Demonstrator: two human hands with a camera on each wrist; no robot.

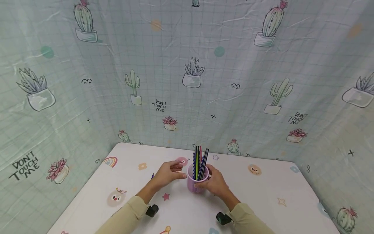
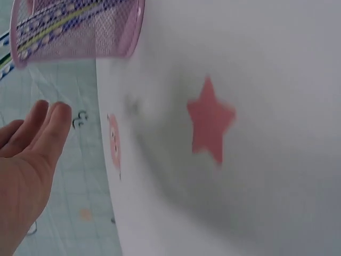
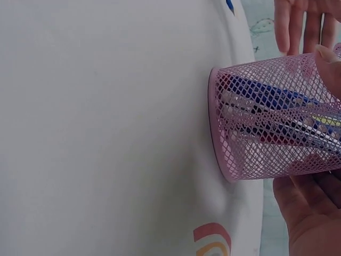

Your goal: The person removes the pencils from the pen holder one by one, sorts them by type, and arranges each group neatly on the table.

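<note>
A pink mesh pencil cup (image 1: pixel 195 186) stands upright over the white table, holding several pencils (image 1: pixel 199 162), mostly dark, some dotted, one yellow-green. My right hand (image 1: pixel 216 182) grips the cup, its thumb (image 3: pixel 329 69) across the near side and the other fingers around the far right. I cannot tell whether the cup's base touches the table. Just left of the cup, my left hand (image 1: pixel 168 174) holds nothing; its fingers are extended and apart from the cup in the left wrist view. A blue pencil (image 3: pixel 230 6) lies on the table, mostly hidden behind the left forearm in the head view.
The white table (image 1: pixel 257 198) carries printed stars, flowers and faces. A cactus-patterned cloth (image 1: pixel 175 97) hangs behind it and along both sides. Black wrist cameras, one on the left (image 1: pixel 152 210) and one on the right (image 1: pixel 223 218), sit beneath the sleeve cuffs.
</note>
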